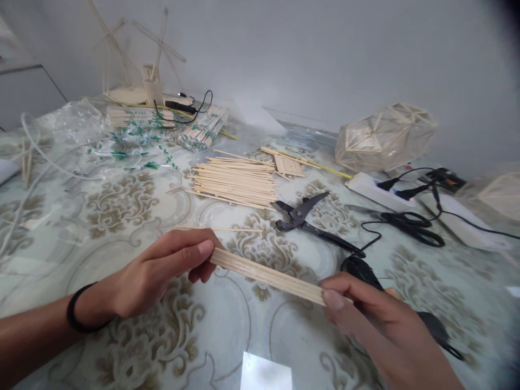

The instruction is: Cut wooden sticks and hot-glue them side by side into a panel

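A flat strip of several thin wooden sticks (268, 276), lying side by side, spans the space between my hands above the table. My left hand (179, 257) pinches its left end between thumb and fingers. At the other end, my right hand (365, 317) is closed on the strip in the same way. One loose stick (239, 230) lies on the table just beyond my left hand. Farther back is a pile of loose wooden sticks (235, 181). Black pliers-like cutters (300, 214) rest with open jaws to the right of the pile.
Black scissors (414, 222) and a white power strip (382, 192) with cords lie at right. Partly hidden behind my right hand is a black corded tool (361, 271). Wooden lattice models (382, 135) stand at back right. Packaged sticks (205, 127) and crumpled plastic (81, 122) lie at back left.
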A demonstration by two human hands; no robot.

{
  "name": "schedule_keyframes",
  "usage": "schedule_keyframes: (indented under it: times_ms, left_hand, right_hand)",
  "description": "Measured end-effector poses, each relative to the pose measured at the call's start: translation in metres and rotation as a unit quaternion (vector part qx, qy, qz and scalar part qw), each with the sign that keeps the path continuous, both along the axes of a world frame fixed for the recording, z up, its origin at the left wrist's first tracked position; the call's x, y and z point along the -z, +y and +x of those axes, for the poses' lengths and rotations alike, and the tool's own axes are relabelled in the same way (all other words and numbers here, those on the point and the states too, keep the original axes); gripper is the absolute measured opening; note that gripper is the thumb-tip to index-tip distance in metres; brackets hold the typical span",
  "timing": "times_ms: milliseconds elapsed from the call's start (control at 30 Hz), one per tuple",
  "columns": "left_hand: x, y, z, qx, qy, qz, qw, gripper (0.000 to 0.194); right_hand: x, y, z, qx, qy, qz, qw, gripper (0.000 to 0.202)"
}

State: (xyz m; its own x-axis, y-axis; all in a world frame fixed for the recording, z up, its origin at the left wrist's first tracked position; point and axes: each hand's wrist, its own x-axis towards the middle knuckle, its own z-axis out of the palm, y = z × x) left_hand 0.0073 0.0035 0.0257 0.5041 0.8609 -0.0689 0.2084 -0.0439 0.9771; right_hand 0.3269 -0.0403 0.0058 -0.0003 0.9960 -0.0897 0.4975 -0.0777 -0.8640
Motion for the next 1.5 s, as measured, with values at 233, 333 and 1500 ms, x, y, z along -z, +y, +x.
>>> schedule_keyframes:
  times_ms: [233, 333, 1500]
  left_hand:
    - [0.001, 0.002, 0.001, 0.003, 0.056, 0.030, 0.998, 0.042]
    - [0.002, 0.001, 0.000, -0.007, 0.078, 0.047, 0.996, 0.045]
    - [0.017, 0.008, -0.006, -0.119, 0.092, 0.013, 0.989, 0.051]
  right_hand:
    - [-0.004, -0.001, -0.003, 0.008, 0.016, -0.020, 1.000, 0.053]
    - [-0.005, -0.002, -0.001, 0.009, 0.031, -0.040, 0.999, 0.055]
    - [0.002, 0.002, 0.014, -0.134, 0.051, 0.053, 0.988, 0.043]
